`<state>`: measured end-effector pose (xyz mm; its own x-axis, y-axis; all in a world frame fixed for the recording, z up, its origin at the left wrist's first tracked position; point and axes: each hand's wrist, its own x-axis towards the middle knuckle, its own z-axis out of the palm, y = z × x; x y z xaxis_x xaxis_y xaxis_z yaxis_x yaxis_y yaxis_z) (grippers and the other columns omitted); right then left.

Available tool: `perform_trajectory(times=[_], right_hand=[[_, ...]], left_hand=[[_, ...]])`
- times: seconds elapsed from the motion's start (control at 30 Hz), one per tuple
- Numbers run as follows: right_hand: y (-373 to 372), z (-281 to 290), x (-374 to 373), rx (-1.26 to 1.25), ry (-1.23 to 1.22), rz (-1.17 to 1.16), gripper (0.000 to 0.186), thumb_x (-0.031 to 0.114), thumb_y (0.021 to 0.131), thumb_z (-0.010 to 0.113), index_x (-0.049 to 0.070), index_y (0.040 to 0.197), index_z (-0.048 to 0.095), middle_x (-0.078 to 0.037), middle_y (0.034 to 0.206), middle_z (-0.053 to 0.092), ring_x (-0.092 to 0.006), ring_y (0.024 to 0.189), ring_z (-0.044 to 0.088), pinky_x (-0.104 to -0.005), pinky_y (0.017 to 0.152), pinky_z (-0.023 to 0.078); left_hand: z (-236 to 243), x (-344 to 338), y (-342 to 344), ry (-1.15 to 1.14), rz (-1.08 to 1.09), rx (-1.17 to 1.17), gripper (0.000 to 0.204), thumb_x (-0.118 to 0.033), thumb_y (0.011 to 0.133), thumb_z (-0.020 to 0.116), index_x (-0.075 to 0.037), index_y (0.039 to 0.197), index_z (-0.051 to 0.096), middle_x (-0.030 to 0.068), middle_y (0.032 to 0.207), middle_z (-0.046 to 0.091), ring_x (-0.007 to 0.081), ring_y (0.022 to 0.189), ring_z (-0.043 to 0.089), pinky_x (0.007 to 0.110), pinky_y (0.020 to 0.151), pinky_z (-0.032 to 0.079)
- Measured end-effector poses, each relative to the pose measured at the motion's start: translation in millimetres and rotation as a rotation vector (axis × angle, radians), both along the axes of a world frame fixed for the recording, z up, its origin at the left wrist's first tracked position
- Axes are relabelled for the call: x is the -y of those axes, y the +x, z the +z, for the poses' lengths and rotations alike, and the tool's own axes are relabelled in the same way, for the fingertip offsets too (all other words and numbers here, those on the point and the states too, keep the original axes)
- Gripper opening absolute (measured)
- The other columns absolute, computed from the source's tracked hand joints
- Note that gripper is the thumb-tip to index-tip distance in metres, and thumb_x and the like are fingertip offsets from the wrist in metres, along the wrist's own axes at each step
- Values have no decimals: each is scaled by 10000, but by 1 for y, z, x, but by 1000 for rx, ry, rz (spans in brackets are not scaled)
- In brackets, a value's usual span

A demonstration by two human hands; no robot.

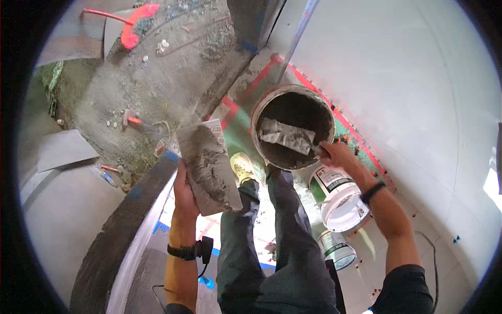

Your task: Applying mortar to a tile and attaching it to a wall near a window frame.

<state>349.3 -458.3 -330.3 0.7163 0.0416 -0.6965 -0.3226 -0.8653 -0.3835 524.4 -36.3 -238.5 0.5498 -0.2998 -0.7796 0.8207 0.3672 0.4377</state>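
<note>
My left hand [185, 189] grips the left edge of a rectangular tile [228, 180], holding it up in front of my left leg. Grey mortar [203, 157] is spread unevenly over the tile's face, with bare strips along its right side. My right hand [334, 156] is closed round the handle of a trowel [286, 135]. The trowel's broad blade, smeared with mortar, is at the mouth of a large round bucket [254, 128] with mortar-coated inner walls. The bucket's bottom is too dark to make out.
White pails [342, 209] stand right of my legs, below the bucket. A pale wall [408, 78] rises on the right, a pole [298, 39] leaning near it. Left, beyond a dark ledge [123, 214], lie rubble, a red-handled hammer [130, 118], loose panels [65, 148] and a red tool [130, 29].
</note>
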Motion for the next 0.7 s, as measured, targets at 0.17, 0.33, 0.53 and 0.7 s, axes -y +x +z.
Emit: perform_trajectory(times=[0.17, 0.33, 0.53, 0.7], right_hand=[[-61, 181, -40, 48, 246, -497, 478, 233, 781, 658, 49, 1216, 586, -183, 722, 626, -363, 646, 636, -435, 617, 500], [-68, 287, -109, 311, 290, -477, 467, 73, 761, 756, -6, 1171, 547, -113, 748, 640, -202, 588, 634, -332, 570, 499], [-68, 210, -165, 1011, -136, -341, 394, 44, 673, 761, 48, 1039, 615, -151, 973, 595, -340, 797, 637, -438, 614, 532], [-94, 175, -157, 990, -75, -347, 364, 31, 610, 748, 69, 962, 663, -138, 991, 588, -319, 794, 641, -425, 620, 551]], left_hand=[[54, 18, 9, 139, -117, -25, 588, -524, 993, 526, -57, 1351, 544, 104, 1235, 654, 247, 1079, 648, 428, 952, 516], [121, 68, 6, -168, -239, -48, 585, -503, 1033, 449, -56, 1406, 505, 105, 1294, 633, 240, 1124, 634, 417, 988, 505], [201, 131, 2, -366, -302, -69, 556, -489, 1033, 432, -72, 1385, 536, 108, 1299, 636, 257, 1145, 636, 427, 987, 515], [197, 143, 1, -430, -291, -116, 537, -461, 1047, 413, -66, 1394, 523, 105, 1303, 634, 249, 1139, 641, 420, 979, 524]])
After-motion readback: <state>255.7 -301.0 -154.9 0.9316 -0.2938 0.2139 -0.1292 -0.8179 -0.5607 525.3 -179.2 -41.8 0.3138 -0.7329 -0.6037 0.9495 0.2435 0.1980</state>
